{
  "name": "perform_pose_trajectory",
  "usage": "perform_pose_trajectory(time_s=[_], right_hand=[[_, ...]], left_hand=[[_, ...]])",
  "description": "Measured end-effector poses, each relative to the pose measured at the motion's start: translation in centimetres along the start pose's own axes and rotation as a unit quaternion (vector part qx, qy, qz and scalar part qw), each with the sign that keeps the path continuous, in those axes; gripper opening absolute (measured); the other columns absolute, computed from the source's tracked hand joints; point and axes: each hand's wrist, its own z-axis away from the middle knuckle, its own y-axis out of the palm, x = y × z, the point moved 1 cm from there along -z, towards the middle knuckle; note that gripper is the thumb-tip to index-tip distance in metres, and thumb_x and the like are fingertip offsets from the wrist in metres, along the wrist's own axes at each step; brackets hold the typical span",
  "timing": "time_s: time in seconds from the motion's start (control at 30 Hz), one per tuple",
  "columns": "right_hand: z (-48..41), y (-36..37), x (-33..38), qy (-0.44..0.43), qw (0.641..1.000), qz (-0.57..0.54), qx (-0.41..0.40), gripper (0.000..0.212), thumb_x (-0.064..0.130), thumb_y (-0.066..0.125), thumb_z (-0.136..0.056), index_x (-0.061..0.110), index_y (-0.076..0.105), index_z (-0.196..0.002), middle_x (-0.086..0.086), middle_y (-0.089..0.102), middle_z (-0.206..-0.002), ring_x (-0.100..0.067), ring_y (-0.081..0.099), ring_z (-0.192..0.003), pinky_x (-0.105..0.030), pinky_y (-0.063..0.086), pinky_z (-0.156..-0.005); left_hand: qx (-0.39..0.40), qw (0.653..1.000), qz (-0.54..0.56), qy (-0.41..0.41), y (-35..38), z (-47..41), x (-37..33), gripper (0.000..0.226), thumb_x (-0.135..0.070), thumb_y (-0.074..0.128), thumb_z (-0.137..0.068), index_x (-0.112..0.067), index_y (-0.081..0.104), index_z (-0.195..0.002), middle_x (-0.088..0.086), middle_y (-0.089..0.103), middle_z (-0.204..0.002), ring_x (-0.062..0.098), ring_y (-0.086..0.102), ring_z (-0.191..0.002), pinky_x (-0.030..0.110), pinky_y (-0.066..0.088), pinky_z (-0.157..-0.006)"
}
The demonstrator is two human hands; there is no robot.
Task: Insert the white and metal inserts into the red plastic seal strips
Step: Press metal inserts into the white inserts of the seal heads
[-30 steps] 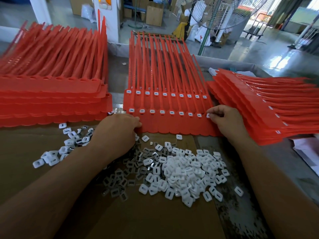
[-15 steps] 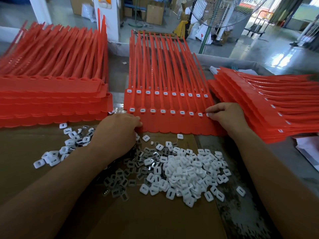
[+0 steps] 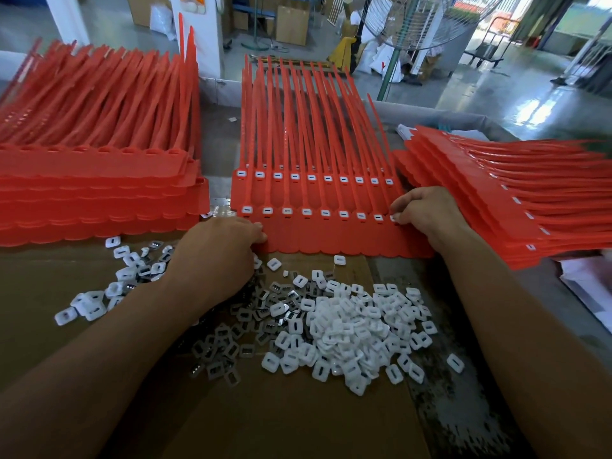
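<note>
A person's two bare hands work at the centre sheet of red seal strips (image 3: 331, 235), which lies flat in the middle of the bench (image 3: 563, 313) with its long tails pointing to the far edge. The sheet rests on another of the same kind, and each shows a row of white inserts seated across its heads.

The right hand (image 3: 430, 215) sits at the right end of the near row. Its fingers are curled and the tips of thumb and forefinger close on a white insert (image 3: 394, 218) at the last head in the line.

The left hand (image 3: 215, 260) lies at the sheet's near left corner, back to the camera. Its fingers are tucked under and a fingertip touches the scalloped near edge; whether they grip anything cannot be told.

Between the forearms, a heap of loose white inserts (image 3: 351, 326) spreads over a cardboard sheet (image 3: 298, 425) that covers the near side of the bench. Darker metal inserts (image 3: 228, 346) are scattered along the heap's left side, partly under the left forearm. A smaller scatter of both kinds lies further left.

A tall left stack (image 3: 99, 200) of red strips fills the left side of the bench, and a fanned right stack (image 3: 496, 213), fitted with white inserts, slopes toward the right edge just beside the right hand. A standing fan (image 3: 414, 24) rises beyond the far edge.
</note>
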Motion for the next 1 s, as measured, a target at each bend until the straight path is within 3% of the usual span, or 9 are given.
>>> perform_pose_trajectory(time_s=[0.1,0.2,0.27,0.33,0.43,0.57,0.77,0.87,1.0], right_hand=[[0.3,0.1,-0.5,-0.024,1.0,0.002,-0.013,0.026,0.0,0.068,-0.074,0.024,0.064,-0.065,0.002,0.064,-0.084,-0.01,0.055,-0.087,-0.024,0.04,-0.081],[1.0,0.1,-1.4,-0.071,0.997,0.014,-0.029,0.025,0.002,0.056,-0.084,0.023,0.069,-0.082,0.001,0.065,-0.093,-0.011,0.058,-0.084,-0.023,0.047,-0.083],[1.5,-0.1,-1.7,-0.078,0.997,-0.016,-0.019,0.032,0.001,0.047,-0.088,0.025,0.068,-0.089,0.004,0.065,-0.09,-0.007,0.055,-0.069,-0.01,0.045,-0.065],[1.9,-0.4,-1.9,-0.083,0.996,-0.028,0.0,0.034,0.001,0.043,-0.09,0.024,0.067,-0.094,0.009,0.062,-0.082,-0.004,0.05,-0.062,-0.007,0.038,-0.053],[2.9,-0.7,-2.1,-0.106,0.994,-0.024,0.029,0.029,0.003,0.047,-0.091,0.022,0.067,-0.102,0.004,0.062,-0.095,-0.003,0.053,-0.073,-0.01,0.04,-0.064],[4.5,-1.4,-2.4,-0.155,0.986,0.014,0.058,0.026,0.005,0.061,-0.085,0.019,0.067,-0.106,0.007,0.06,-0.108,-0.008,0.055,-0.1,-0.02,0.038,-0.092],[6.4,-3.7,-1.8,-0.179,0.967,0.075,0.164,0.018,0.013,0.071,-0.078,0.03,0.068,-0.084,0.013,0.067,-0.081,0.007,0.059,-0.075,-0.006,0.039,-0.069],[7.1,-4.3,-1.5,-0.167,0.944,0.111,0.261,0.014,0.012,0.074,-0.074,0.025,0.07,-0.08,0.009,0.068,-0.069,0.007,0.057,-0.06,-0.005,0.039,-0.06],[7.3,-4.7,-1.6,-0.159,0.936,0.122,0.289,0.012,0.009,0.075,-0.073,0.018,0.071,-0.079,0.013,0.065,-0.061,0.008,0.053,-0.054,-0.003,0.038,-0.056]], left_hand=[[0.002,1.0,-0.003,0.004,-0.1,0.0,0.0,0.046,-0.006,0.043,-0.085,-0.024,0.052,-0.126,-0.009,0.045,-0.137,0.01,0.039,-0.128,0.028,0.029,-0.104],[0.01,1.0,-0.009,0.006,-0.2,0.0,0.0,0.046,-0.007,0.041,-0.086,-0.025,0.049,-0.128,-0.009,0.044,-0.138,0.01,0.038,-0.128,0.027,0.03,-0.104],[0.018,1.0,-0.012,0.004,-0.2,-0.1,0.0,0.047,-0.008,0.041,-0.086,-0.026,0.048,-0.129,-0.009,0.043,-0.139,0.01,0.037,-0.128,0.028,0.03,-0.104],[0.021,1.0,-0.011,0.002,-0.2,-0.1,0.0,0.047,-0.008,0.04,-0.087,-0.026,0.048,-0.13,-0.01,0.042,-0.139,0.01,0.037,-0.129,0.028,0.03,-0.104],[0.016,1.0,-0.006,0.001,-0.1,-0.1,0.1,0.047,-0.007,0.04,-0.086,-0.026,0.048,-0.129,-0.011,0.042,-0.139,0.01,0.036,-0.129,0.028,0.029,-0.104],[0.017,1.0,-0.001,0.002,0.0,-0.2,0.1,0.046,-0.008,0.042,-0.086,-0.026,0.051,-0.127,-0.012,0.043,-0.139,0.009,0.037,-0.129,0.028,0.029,-0.104],[0.0,1.0,0.008,0.0,0.1,-0.2,0.3,0.046,-0.007,0.043,-0.085,-0.025,0.053,-0.126,-0.012,0.045,-0.136,0.009,0.038,-0.128,0.027,0.029,-0.104],[0.003,1.0,0.007,0.003,0.2,-0.1,0.3,0.046,-0.006,0.043,-0.085,-0.025,0.053,-0.125,-0.011,0.045,-0.136,0.009,0.037,-0.129,0.027,0.028,-0.105],[-0.001,1.0,0.006,0.003,0.3,-0.2,0.5,0.046,-0.007,0.044,-0.084,-0.025,0.053,-0.125,-0.012,0.045,-0.136,0.009,0.037,-0.129,0.027,0.027,-0.105]])
